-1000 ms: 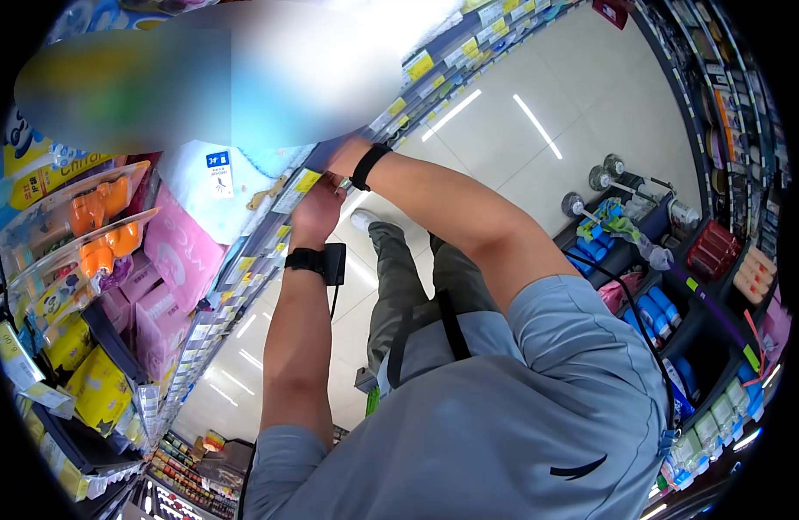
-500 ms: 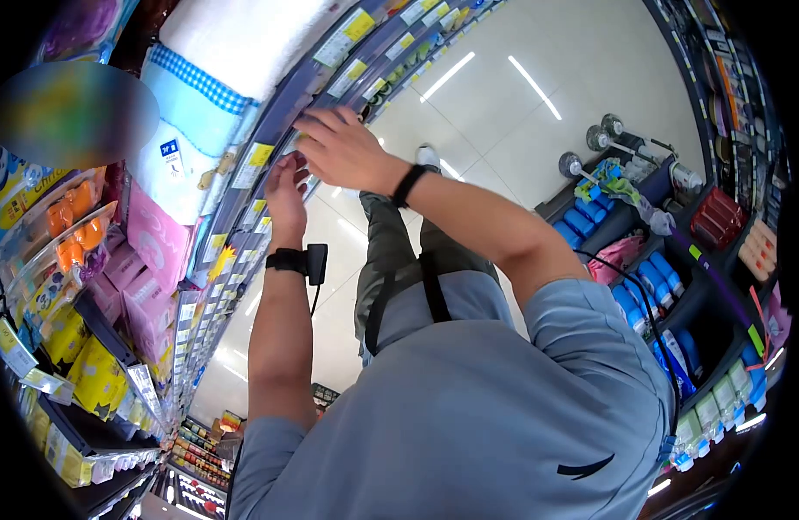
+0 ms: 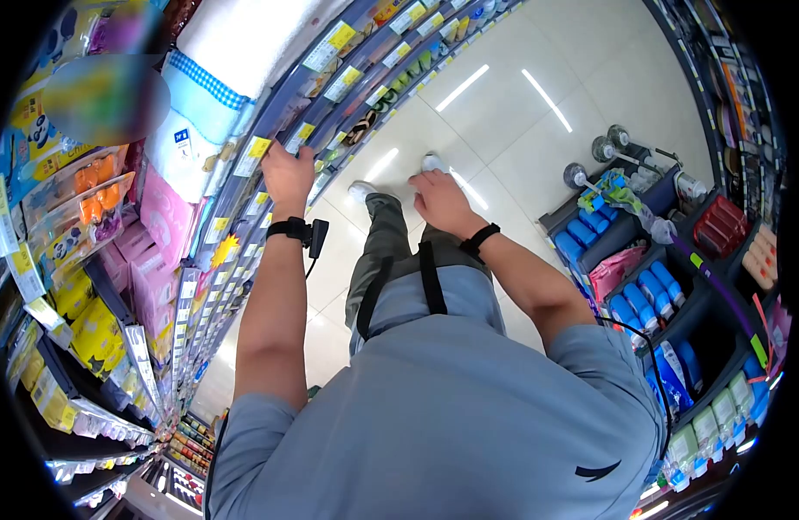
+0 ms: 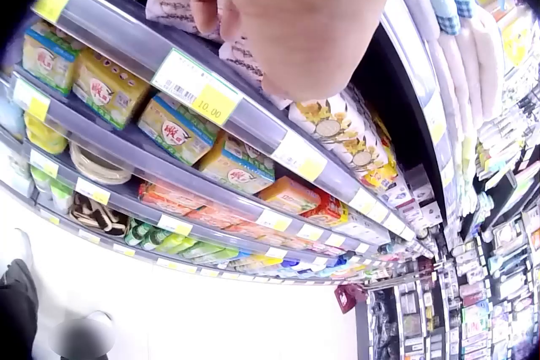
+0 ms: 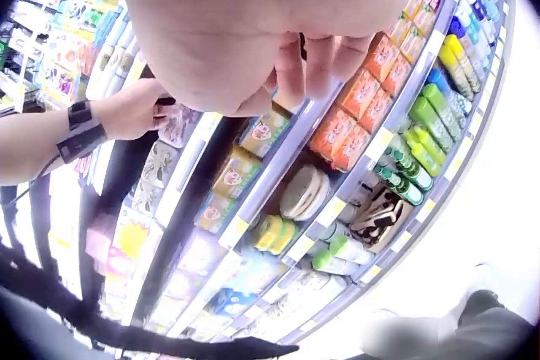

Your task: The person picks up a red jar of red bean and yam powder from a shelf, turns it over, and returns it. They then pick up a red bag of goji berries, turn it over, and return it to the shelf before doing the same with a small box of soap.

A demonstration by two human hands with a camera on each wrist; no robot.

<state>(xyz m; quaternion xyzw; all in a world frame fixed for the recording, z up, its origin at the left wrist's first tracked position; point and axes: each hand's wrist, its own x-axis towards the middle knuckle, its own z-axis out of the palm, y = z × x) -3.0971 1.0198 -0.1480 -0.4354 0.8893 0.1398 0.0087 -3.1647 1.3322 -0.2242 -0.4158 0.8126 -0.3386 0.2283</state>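
Head camera looks steeply down; wrist cameras close, sharing shelves (image 4: pixel 253 128).

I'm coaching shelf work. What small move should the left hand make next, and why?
Probably press the pack fully back onto the shelf, then let go. The left hand grips it at the front edge, just above the yellow price tag. The right hand hangs away, holding nothing.

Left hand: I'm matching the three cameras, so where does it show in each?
Head: left hand upper left of centre, at the shelf rail.
Left wrist: fills the top centre.
Right wrist: middle left, at the shelves.
Shared landmark: the shelf rail with yellow price tags.
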